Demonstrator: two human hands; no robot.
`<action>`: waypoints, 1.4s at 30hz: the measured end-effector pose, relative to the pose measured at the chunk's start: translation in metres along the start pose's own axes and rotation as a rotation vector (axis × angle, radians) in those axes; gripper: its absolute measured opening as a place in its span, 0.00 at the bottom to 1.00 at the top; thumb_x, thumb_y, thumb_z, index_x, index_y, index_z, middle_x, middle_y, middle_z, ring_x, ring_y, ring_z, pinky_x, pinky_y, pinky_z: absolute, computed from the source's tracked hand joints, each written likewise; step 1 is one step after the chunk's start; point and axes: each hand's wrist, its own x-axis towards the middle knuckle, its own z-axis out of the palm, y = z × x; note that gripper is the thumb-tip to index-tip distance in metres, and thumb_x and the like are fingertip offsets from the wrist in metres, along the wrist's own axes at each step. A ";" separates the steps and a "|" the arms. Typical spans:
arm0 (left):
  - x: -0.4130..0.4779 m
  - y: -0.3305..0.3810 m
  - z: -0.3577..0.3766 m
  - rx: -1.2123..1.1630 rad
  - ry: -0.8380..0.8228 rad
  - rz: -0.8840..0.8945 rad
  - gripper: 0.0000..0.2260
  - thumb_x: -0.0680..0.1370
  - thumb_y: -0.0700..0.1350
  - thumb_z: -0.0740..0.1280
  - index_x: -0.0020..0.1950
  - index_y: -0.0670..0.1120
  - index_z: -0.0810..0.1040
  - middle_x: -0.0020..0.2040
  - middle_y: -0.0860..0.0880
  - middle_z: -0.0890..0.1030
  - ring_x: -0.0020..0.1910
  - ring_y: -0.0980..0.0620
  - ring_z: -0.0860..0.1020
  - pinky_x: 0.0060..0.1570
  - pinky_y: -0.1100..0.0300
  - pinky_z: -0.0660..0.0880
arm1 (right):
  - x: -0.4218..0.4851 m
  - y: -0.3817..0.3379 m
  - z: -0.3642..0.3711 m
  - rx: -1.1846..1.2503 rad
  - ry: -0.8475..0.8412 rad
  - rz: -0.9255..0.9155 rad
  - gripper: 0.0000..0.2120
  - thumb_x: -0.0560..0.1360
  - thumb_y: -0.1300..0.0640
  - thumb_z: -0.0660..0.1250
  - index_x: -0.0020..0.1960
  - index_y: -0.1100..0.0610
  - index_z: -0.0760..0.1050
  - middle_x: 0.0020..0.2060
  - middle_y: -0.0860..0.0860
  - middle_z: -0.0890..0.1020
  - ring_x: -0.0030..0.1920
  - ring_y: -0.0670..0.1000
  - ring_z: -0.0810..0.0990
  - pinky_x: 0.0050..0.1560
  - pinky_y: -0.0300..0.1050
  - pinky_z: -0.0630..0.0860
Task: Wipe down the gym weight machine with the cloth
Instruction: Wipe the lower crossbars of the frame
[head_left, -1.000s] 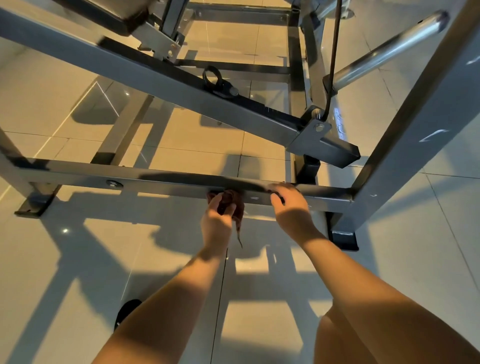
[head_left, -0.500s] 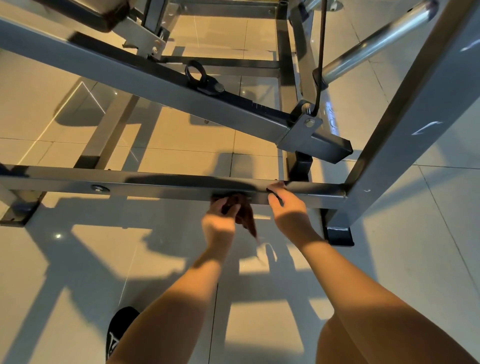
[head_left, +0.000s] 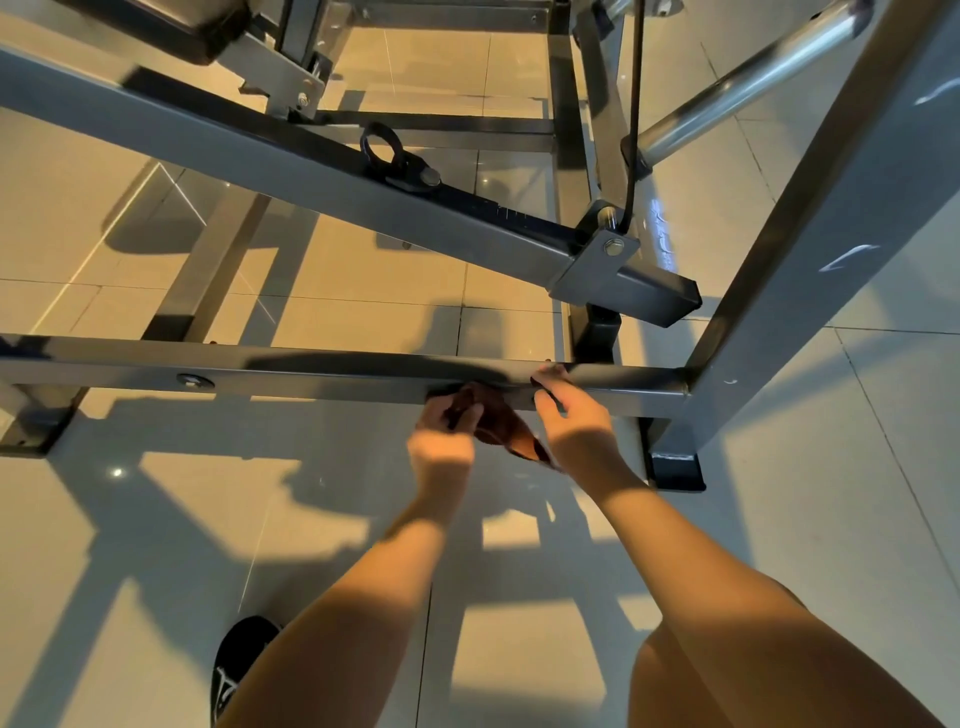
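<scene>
A grey steel weight machine fills the view; its low horizontal bar (head_left: 311, 371) runs across the middle, just above the floor. My left hand (head_left: 444, 434) grips a dark brown cloth (head_left: 501, 428) and holds it against the near side of that bar. A loose corner of the cloth hangs down to the right. My right hand (head_left: 574, 415) sits just right of the cloth, with its fingers curled over the bar's top edge and the thumb on its near face.
A slanted beam (head_left: 291, 156) with a black ring crosses above the bar. A thick upright post (head_left: 810, 249) rises at the right from a black foot (head_left: 675, 467). A chrome tube (head_left: 748, 78) and a black cable (head_left: 635, 104) hang at upper right. The floor is glossy tile; my shoe (head_left: 239, 665) shows below.
The left hand with the cloth has slid a little to the right along the bar, closer to the right hand. The cloth's hanging corner has swung right. The right hand stays on the bar.
</scene>
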 end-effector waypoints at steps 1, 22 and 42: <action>0.001 -0.003 -0.004 -0.042 0.034 -0.008 0.09 0.73 0.36 0.75 0.50 0.44 0.79 0.44 0.47 0.83 0.45 0.50 0.80 0.49 0.57 0.75 | 0.000 0.001 0.000 0.007 -0.002 0.000 0.15 0.84 0.60 0.62 0.69 0.57 0.77 0.65 0.53 0.80 0.68 0.52 0.75 0.74 0.48 0.67; -0.038 0.068 -0.010 -0.184 -0.501 -0.184 0.13 0.80 0.36 0.60 0.63 0.49 0.70 0.52 0.45 0.79 0.54 0.45 0.78 0.52 0.57 0.79 | -0.031 -0.035 0.006 0.474 -0.168 0.238 0.11 0.83 0.53 0.63 0.65 0.50 0.74 0.56 0.54 0.82 0.56 0.54 0.81 0.56 0.53 0.82; 0.095 0.023 -0.057 0.804 -0.696 0.937 0.17 0.84 0.46 0.62 0.71 0.44 0.77 0.68 0.48 0.78 0.64 0.48 0.69 0.64 0.60 0.64 | 0.003 -0.025 0.083 0.313 0.768 0.051 0.06 0.80 0.69 0.65 0.57 0.65 0.75 0.52 0.54 0.70 0.47 0.36 0.80 0.46 0.25 0.74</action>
